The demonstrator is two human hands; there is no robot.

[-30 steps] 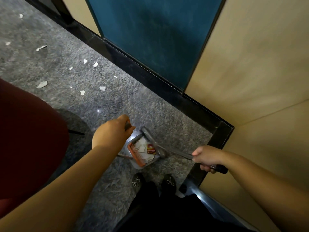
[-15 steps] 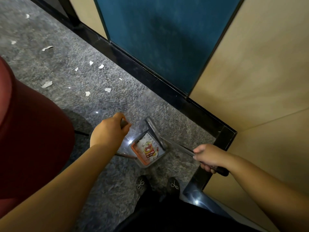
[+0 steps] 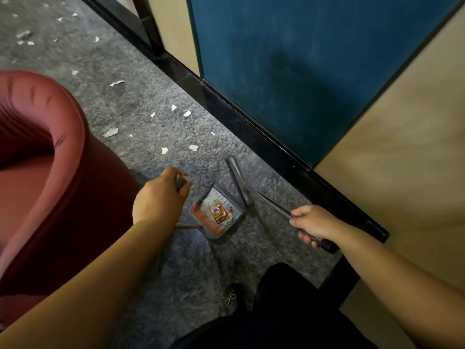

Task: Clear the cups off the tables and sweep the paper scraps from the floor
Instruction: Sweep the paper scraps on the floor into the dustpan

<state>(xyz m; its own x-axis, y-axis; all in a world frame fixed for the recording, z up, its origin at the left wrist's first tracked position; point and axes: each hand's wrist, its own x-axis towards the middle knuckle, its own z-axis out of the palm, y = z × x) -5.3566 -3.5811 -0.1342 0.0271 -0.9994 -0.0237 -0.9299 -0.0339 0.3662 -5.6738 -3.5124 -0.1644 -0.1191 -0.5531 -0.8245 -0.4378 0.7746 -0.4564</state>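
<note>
My left hand [image 3: 161, 200] grips the top of the dustpan's upright handle. The grey dustpan [image 3: 218, 214] with an orange comb edge hangs low over the floor and holds white scraps and a red wrapper. My right hand [image 3: 313, 222] holds the dark broom handle [image 3: 271, 205], and the grey broom head [image 3: 237, 178] lies just right of the pan. White paper scraps [image 3: 164, 150] lie scattered on the grey speckled floor beyond the pan, with more of them far up at the left [image 3: 24, 35]. No cups are in view.
A dark red armchair [image 3: 50, 172] fills the left side, close to my left arm. A black baseboard [image 3: 251, 132] runs diagonally under a blue panel [image 3: 289, 66] and beige wall [image 3: 402, 147]. My dark shoe [image 3: 230, 298] and trousers are at the bottom.
The view has swung left and forward along the wall, so the armchair and more scraps have come into sight. Both hands keep their hold; the dustpan and broom moved away from the corner.
</note>
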